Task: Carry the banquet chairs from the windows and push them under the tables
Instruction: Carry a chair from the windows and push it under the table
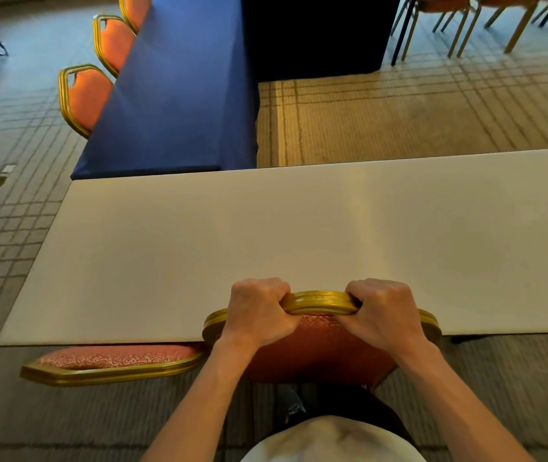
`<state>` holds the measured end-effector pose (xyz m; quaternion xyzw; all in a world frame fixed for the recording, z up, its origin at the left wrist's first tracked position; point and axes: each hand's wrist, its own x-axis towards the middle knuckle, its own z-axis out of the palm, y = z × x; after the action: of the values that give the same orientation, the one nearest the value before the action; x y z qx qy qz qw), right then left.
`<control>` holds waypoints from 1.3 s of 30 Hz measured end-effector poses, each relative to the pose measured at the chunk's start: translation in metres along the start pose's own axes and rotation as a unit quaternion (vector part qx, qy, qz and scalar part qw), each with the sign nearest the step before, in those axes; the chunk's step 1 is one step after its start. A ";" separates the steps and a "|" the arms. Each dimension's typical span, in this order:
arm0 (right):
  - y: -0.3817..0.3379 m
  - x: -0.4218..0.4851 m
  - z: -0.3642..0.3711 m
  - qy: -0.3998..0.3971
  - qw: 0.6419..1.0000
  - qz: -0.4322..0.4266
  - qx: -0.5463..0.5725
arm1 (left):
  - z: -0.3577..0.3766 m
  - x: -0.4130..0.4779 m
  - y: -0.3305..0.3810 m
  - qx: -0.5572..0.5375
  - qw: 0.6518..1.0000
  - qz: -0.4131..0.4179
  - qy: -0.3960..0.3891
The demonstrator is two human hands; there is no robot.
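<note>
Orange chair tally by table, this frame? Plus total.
White table: 2 chairs, the held chair and the chair left of it.
Blue table: 3 pushed-in chairs.
Total: 5.
Top-right chairs are cut off, not counted.

The pale table (299, 228) lies flat across our front, its near edge meeting the back of the chair (319, 351) we grip with left hand (255, 311) and right hand (382, 311). On our left a second chair (112, 360) sits just beside it. To our right the carpet (516, 368) along the table's edge lies open. The blue-clothed table (172, 95) butts against the far left edge, with open carpet to its right.
</note>
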<state>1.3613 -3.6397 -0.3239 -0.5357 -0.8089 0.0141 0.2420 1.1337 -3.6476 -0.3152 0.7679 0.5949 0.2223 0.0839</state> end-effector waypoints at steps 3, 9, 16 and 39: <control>0.001 -0.003 0.011 -0.002 1.000 0.006 0.009 | 0.010 -0.002 -0.005 -0.008 1.000 -0.008 -0.015; 0.007 -0.004 0.016 0.023 1.000 0.015 0.011 | 0.018 -0.001 -0.004 -0.012 1.000 -0.008 -0.001; 0.007 -0.008 0.014 0.027 0.999 0.034 0.008 | 0.020 -0.002 -0.003 -0.011 1.000 -0.004 0.006; -0.031 -0.148 -0.001 -0.051 0.998 -0.002 0.040 | 0.024 -0.144 0.041 0.024 0.996 -0.035 -0.084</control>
<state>1.3808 -3.7821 -0.3704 -0.5222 -0.8201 0.0732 0.2220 1.1523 -3.7931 -0.3548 0.7641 0.6178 0.1394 0.1226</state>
